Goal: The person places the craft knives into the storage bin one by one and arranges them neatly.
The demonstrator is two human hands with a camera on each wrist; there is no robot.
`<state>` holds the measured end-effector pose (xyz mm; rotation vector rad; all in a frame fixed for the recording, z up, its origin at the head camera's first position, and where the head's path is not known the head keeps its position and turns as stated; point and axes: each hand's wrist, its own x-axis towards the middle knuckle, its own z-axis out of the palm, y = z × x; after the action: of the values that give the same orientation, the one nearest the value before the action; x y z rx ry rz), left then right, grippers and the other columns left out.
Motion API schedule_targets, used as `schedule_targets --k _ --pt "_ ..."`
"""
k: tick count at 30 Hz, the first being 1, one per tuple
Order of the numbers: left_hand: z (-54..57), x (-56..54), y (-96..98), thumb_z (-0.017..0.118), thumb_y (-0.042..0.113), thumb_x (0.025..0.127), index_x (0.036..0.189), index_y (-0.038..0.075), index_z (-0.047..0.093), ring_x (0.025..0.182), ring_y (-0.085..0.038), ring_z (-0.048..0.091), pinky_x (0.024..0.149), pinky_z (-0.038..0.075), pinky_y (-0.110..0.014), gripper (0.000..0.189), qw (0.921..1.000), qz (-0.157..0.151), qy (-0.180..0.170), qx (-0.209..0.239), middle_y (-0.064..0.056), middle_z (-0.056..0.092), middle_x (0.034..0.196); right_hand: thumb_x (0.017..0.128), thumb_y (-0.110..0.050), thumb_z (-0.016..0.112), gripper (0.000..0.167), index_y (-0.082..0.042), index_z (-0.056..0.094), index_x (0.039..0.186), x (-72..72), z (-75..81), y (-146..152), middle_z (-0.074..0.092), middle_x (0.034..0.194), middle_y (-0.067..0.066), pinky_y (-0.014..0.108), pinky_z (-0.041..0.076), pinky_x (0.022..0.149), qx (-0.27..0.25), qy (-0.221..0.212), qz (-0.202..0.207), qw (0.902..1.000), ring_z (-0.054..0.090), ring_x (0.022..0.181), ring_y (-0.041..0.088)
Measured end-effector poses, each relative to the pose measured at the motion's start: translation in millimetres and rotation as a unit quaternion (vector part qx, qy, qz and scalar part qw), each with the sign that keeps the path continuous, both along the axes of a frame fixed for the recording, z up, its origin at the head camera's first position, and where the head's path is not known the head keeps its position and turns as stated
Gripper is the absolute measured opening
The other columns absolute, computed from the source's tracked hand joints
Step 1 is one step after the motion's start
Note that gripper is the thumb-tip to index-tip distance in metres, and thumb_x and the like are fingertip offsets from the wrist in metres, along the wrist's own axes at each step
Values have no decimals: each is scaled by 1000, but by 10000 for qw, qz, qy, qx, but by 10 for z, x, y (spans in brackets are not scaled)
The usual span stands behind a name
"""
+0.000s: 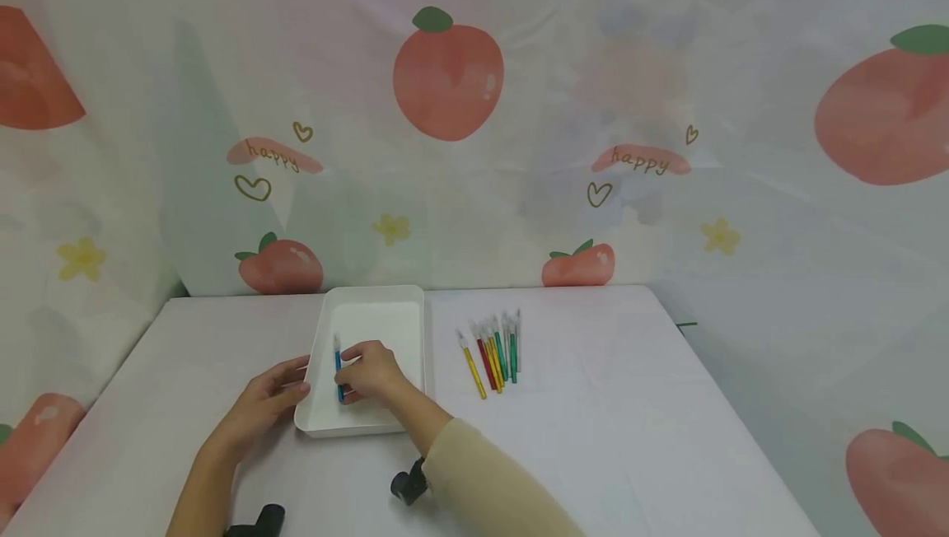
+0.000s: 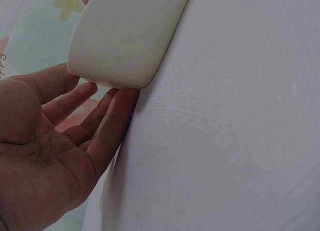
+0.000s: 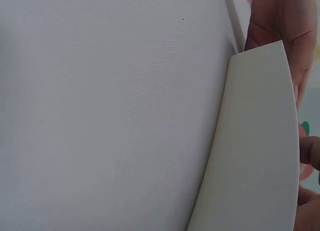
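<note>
A white rectangular tray (image 1: 374, 423) stands on the table. Inside it, along the left wall, is a slim blue craft knife (image 1: 338, 358) with a pale, pointed end facing away from me. My right hand (image 1: 373, 372) reaches in over the tray and pinches this knife by its lower half, fingers and thumb bent about it. My left hand (image 1: 268, 397) touches the tray's left side from outside, its fingers fairly straight. In the left wrist view, the fingertips of the left hand (image 2: 65, 136) meet the tray's outer wall (image 2: 120, 41) at a corner. The tray's wall mostly hides my right fingers (image 3: 310, 151) in the right wrist view.
Right of the tray, several similar knives lie side by side: a yellow knife (image 1: 473, 370) slightly apart, then red, yellow, green and silver ones. The white table (image 1: 630, 422) ends at a fruit-patterned cloth backdrop (image 1: 511, 207). Black wrist-camera parts (image 1: 409, 483) show near the forearms.
</note>
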<state>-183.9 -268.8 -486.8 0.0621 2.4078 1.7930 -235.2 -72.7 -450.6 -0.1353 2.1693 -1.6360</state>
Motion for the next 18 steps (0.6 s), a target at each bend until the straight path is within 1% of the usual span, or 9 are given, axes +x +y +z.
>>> schedule_targets --k 7,11,18 --pt "-8 -1 -14 59 21 101 151 0 35 126 -37 55 88 55 -24 59 9999 8 -60 96 -30 44 147 86 -2 73 32 0 67 117 -1 -40 -104 68 77 4 27 59 54 469 136 -88 9988 67 59 17" --pt "-11 2 -5 59 20 101 151 0 36 127 -39 54 88 55 -25 58 9999 5 -54 130 -31 44 147 84 -1 73 31 -2 69 115 2 -65 -152 66 74 3 26 58 53 683 232 -94 9974 67 55 17" --pt "4 5 2 60 23 101 151 0 37 129 -41 52 92 55 -30 59 10000 -2 -11 7 -30 45 147 85 -5 74 35 -5 68 119 6 -86 -201 66 70 0 23 54 55 833 287 -14 9961 65 51 14"
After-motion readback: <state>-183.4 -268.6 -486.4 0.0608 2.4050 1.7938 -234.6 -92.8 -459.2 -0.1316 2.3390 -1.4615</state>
